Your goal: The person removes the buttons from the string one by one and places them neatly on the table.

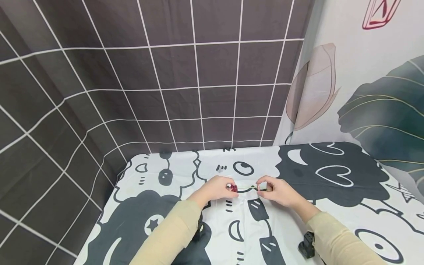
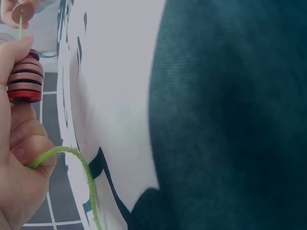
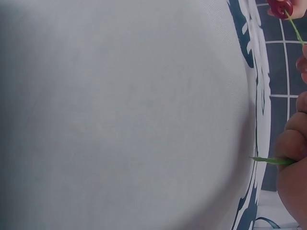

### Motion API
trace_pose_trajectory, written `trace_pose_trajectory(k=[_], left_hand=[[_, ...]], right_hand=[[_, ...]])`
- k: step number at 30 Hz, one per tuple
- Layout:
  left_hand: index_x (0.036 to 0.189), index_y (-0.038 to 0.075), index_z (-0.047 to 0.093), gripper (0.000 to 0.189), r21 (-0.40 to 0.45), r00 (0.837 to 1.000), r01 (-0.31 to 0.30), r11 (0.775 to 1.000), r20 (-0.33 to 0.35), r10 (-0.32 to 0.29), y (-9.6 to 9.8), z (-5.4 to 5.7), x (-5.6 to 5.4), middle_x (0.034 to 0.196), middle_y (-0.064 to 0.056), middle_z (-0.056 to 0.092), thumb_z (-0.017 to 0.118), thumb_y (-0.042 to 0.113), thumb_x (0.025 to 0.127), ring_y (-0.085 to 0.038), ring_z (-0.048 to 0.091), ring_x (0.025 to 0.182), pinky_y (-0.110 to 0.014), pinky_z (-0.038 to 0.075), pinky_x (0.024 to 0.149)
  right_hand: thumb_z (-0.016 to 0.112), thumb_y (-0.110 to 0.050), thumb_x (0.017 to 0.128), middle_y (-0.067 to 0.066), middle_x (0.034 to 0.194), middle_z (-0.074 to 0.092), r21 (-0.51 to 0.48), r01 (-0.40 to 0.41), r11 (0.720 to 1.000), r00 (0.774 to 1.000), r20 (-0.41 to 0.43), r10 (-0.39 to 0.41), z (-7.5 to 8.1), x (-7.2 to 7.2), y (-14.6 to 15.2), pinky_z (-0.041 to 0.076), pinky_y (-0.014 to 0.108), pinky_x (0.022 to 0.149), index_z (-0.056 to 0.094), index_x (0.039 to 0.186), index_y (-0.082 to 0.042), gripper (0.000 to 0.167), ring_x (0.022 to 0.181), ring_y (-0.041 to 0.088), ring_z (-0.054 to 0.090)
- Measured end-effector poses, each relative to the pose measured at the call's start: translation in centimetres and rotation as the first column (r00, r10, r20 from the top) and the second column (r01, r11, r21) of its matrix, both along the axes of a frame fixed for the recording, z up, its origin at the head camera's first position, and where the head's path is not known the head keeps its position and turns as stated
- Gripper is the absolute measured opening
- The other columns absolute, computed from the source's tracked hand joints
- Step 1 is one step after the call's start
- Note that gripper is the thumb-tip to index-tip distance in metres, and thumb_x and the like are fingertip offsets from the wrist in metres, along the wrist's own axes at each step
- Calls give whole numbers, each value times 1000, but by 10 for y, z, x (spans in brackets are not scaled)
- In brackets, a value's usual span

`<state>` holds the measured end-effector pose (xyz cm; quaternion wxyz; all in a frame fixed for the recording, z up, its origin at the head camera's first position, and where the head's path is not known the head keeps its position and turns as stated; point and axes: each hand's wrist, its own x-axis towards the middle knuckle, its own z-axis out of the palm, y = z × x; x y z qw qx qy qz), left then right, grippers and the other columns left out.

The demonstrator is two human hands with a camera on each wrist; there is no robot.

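Note:
My left hand [image 1: 216, 188] grips a stack of red and pink buttons [image 2: 25, 79] between thumb and fingers. Green yarn [image 2: 88, 170] comes out of its curled lower fingers and hangs down beside the patterned cloth. Facing it a short way to the right, my right hand [image 1: 281, 191] pinches a single pinkish button [image 2: 23, 13]. The yarn spans the gap between stack and single button. In the right wrist view a short green yarn end [image 3: 271, 160] sticks out of the right hand's curled fingers, and a red button [image 3: 280, 8] shows at the stack's near face.
A white cloth with dark cartoon prints [image 1: 238, 228] covers the table under both hands. Behind it hangs a dark grid-patterned curtain [image 1: 175, 66], with a leaf-printed curtain [image 1: 361, 110] at the right. A small black device [image 1: 307, 244] sits at the right wrist.

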<state>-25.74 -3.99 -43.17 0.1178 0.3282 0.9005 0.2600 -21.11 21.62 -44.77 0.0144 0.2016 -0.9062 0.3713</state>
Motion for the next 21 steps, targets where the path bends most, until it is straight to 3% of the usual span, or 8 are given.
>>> trace_pose_trajectory(k=[21], left_hand=[[84,23,64,16,-6,1000,2,1000,-16,-2,-2,0,0,68,14,57,70,37,79,-7,49,65,-23,40,62]], right_hand=[[71,-21,80,-10,60,42,22,48,999,999,4,-48,4,5,12,35,23,49,63,105,-11,28,51,5,41]])
